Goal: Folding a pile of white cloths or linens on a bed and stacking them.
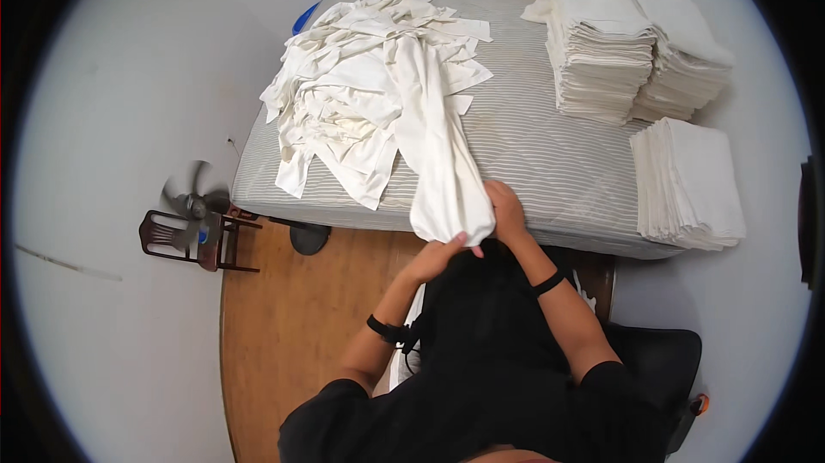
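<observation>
Three folded cloth stacks (601, 46), one loose heap (361, 93)

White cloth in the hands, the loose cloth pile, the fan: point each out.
white cloth (443, 162), head view, middle of its hanging length.
loose cloth pile (352, 93), head view, centre of the heap.
fan (193, 196), head view, its hub.

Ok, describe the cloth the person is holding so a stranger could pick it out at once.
Start at the striped mattress and go to its near edge, below the loose heap of white cloths. The held cloth is a long white piece trailing from that heap, gripped by the left hand and right hand. Unlike the folded stacks, it hangs bunched over the edge.
</observation>
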`<state>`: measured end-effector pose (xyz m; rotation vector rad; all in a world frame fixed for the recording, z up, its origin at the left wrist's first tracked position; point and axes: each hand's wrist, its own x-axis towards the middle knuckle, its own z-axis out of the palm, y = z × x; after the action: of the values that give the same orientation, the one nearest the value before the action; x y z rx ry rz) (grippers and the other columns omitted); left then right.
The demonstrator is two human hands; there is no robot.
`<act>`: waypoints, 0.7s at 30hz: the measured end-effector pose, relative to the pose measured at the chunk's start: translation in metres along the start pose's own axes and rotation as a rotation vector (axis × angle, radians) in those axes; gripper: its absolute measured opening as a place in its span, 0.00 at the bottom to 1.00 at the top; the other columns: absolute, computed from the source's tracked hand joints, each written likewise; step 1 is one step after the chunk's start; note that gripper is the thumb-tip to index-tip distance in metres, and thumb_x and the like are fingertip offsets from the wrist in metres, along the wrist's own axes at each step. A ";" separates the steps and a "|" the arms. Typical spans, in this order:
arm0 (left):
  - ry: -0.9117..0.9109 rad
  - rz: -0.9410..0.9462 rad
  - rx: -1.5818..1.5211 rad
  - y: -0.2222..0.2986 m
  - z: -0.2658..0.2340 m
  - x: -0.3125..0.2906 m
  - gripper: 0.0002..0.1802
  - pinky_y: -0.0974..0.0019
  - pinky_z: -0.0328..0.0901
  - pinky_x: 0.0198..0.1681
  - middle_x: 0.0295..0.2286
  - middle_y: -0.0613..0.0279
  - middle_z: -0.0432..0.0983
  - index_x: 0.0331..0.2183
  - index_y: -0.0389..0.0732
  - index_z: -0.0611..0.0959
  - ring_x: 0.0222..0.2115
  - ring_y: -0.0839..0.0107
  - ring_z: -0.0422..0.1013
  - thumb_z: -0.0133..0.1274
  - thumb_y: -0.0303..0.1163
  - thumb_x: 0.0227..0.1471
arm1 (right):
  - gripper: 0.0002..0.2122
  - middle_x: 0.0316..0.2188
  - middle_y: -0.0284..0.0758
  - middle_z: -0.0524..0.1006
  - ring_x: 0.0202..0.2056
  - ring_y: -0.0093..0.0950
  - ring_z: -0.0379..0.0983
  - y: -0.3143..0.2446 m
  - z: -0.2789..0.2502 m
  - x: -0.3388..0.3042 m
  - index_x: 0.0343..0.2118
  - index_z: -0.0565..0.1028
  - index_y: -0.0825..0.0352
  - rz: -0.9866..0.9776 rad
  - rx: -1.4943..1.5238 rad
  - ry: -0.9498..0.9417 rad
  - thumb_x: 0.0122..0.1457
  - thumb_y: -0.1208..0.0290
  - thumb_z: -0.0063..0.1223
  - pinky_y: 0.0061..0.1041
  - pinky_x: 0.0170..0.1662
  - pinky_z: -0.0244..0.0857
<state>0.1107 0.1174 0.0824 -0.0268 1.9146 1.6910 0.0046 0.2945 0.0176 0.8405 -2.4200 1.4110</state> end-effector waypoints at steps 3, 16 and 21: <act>-0.255 0.183 0.016 0.025 0.012 -0.006 0.23 0.66 0.54 0.61 0.49 0.58 0.75 0.47 0.33 0.81 0.58 0.69 0.62 0.41 0.42 0.66 | 0.15 0.38 0.47 0.79 0.41 0.37 0.78 0.009 -0.010 -0.019 0.43 0.76 0.70 0.292 0.427 0.132 0.52 0.72 0.56 0.31 0.43 0.69; 0.715 0.048 0.381 0.016 -0.094 0.157 0.39 0.66 0.67 0.31 0.33 0.53 0.78 0.48 0.30 0.77 0.31 0.67 0.74 0.65 0.52 0.44 | 0.27 0.60 0.36 0.66 0.60 0.33 0.63 0.004 -0.112 -0.067 0.61 0.63 0.66 0.784 1.617 0.469 0.68 0.49 0.33 0.39 0.61 0.57; 0.569 0.064 0.316 0.003 -0.110 0.151 0.23 0.68 0.63 0.26 0.22 0.67 0.75 0.33 0.37 0.82 0.22 0.75 0.70 0.61 0.49 0.50 | 0.25 0.57 0.40 0.69 0.58 0.35 0.66 0.000 -0.114 -0.067 0.58 0.66 0.68 0.781 1.387 0.615 0.69 0.53 0.33 0.42 0.60 0.60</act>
<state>-0.0607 0.0711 0.0237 -0.3613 2.6075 1.5022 0.0482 0.4162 0.0464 -0.5173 -1.0236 3.0230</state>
